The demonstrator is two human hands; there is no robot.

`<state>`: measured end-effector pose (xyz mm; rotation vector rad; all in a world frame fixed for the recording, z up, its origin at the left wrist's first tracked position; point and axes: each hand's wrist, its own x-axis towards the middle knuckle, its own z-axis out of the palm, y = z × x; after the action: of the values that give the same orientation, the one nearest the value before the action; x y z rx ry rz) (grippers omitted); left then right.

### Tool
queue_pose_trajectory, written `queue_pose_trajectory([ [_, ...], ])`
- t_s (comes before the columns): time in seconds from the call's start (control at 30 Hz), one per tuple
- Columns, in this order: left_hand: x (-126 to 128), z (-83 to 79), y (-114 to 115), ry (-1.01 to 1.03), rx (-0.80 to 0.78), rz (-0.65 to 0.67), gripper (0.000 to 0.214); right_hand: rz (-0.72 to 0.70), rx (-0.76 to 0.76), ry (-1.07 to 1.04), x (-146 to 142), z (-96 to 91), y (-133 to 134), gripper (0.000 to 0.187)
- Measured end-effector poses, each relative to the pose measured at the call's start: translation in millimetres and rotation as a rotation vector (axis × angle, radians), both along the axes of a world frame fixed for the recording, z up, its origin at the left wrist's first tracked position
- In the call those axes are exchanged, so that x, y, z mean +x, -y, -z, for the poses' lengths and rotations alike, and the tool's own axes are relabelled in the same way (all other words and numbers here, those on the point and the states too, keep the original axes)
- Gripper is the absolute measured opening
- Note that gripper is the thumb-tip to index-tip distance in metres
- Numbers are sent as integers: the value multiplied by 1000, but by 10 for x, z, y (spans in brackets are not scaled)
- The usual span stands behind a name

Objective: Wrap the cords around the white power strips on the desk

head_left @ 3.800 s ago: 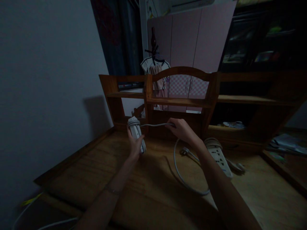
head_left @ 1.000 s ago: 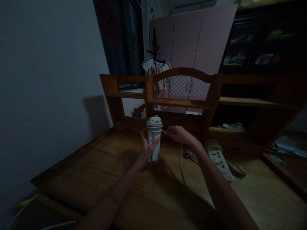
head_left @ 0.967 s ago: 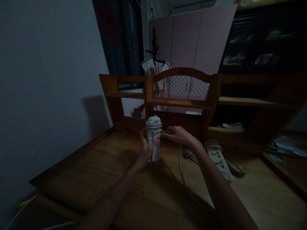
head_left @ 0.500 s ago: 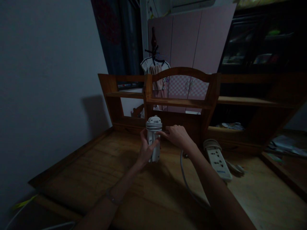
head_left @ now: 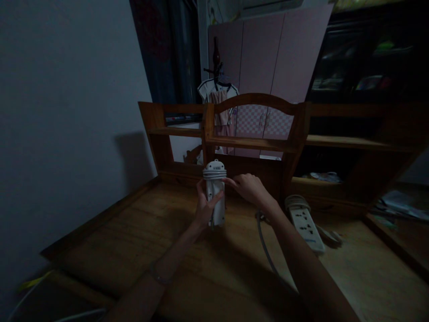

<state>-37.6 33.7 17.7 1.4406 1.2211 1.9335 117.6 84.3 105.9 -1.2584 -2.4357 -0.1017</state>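
A white power strip stands roughly upright just above the desk, its back toward me, with my left hand wrapped round its lower half. Several turns of grey cord circle the strip near its top. At the right of these turns, my right hand is closed on the cord, index finger reaching to the strip's edge. A loose length of cord droops below that hand and runs behind my right forearm toward me.
A second power strip lies at right, its cord coiled at the far end. Behind rises a wooden shelf unit on the desk. A white wall borders the left side. Papers lie at far right.
The loose cord below my right hand has swung slightly rightward. My right hand has shifted only a little beside the strip; the left hand keeps its hold.
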Motion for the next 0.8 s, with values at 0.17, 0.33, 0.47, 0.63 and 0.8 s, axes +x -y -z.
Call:
queue_pose_trajectory([
  [0.17,-31,0,-37,-16,-16,-28,62,-139,-154,-155,72,-4,-58,46],
  [0.33,-96,12,-93,-35,2,-166,64,-159,-479,-352,107,29,-137,35],
  [0.47,-165,55,-146,-53,-29,-238,65,-131,-399,-333,94,-11,-80,24],
  [0.63,-212,78,-157,-75,-82,-307,66,-61,-142,-129,17,-115,145,21],
  [0.8,-217,58,-125,-188,-94,-353,72,22,133,107,-70,-260,396,24],
])
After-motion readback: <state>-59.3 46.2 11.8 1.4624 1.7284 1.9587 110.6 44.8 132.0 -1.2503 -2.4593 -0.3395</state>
